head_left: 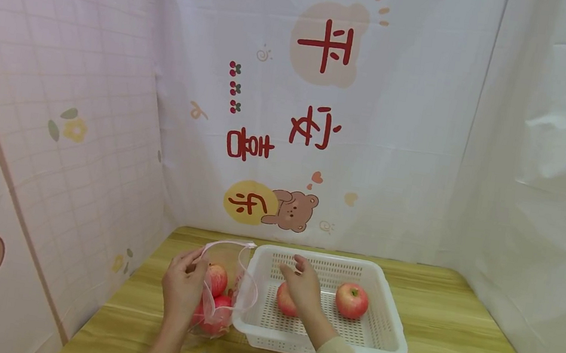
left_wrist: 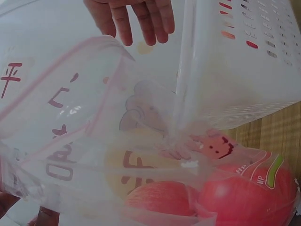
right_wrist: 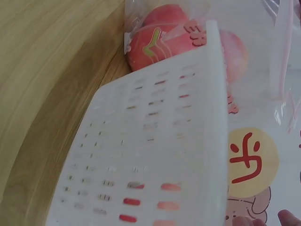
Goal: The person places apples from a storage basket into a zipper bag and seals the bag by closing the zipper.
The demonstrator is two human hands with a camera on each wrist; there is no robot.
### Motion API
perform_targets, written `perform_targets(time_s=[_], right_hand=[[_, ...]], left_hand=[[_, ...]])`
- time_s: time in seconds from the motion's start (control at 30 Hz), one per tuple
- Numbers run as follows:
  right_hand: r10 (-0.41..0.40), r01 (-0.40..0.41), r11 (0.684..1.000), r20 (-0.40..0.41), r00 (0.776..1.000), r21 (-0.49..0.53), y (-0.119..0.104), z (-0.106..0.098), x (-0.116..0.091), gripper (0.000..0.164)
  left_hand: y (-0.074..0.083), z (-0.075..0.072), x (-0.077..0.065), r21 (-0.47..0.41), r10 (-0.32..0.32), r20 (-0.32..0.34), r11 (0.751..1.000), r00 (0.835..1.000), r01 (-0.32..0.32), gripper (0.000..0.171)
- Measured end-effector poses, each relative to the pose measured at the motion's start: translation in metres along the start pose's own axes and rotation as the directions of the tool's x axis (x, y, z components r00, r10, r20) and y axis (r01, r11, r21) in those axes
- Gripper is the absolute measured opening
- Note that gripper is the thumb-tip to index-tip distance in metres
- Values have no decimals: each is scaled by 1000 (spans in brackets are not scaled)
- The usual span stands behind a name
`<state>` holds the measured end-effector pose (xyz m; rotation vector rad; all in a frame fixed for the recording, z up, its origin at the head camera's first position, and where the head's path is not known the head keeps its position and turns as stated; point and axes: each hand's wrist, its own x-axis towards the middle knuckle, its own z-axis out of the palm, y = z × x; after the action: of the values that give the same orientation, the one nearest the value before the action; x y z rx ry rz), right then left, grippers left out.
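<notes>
My left hand (head_left: 183, 286) pinches the open rim of a clear plastic zip bag (head_left: 246, 298) with pink edging. Several red apples (left_wrist: 247, 193) lie in the bottom of that bag. To its right stands a white plastic basket (head_left: 392, 315) with slotted walls. Over the basket's left part hangs my right hand (head_left: 304, 287), fingers loosely bent and nothing held in them. Below it an apple (head_left: 285, 302) is partly hidden by the hand. Another apple (head_left: 352, 301) sits farther right in the basket. The left wrist view shows the right hand's fingers (left_wrist: 149, 23) pointing down beyond the bag's mouth.
Everything stands on a wood-grain table (head_left: 455, 339). White printed cloth (head_left: 404, 127) with bears and red characters hangs behind and along the sides. The bag stands close against the basket's left wall.
</notes>
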<state>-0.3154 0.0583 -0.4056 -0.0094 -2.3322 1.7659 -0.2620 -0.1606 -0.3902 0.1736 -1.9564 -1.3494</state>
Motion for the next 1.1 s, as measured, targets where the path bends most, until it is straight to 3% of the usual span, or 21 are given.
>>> perform_targets(time_s=[0.3, 1.1], right_hand=[[29, -29, 999, 5, 1000, -21, 16, -10, 5, 57], [82, -77, 995, 90, 993, -58, 60, -45, 22, 68]], left_hand=[[2, -1, -2, -6, -38, 30, 999, 999, 38, 27], [1, -1, -2, 2, -49, 54, 999, 997, 49, 28]])
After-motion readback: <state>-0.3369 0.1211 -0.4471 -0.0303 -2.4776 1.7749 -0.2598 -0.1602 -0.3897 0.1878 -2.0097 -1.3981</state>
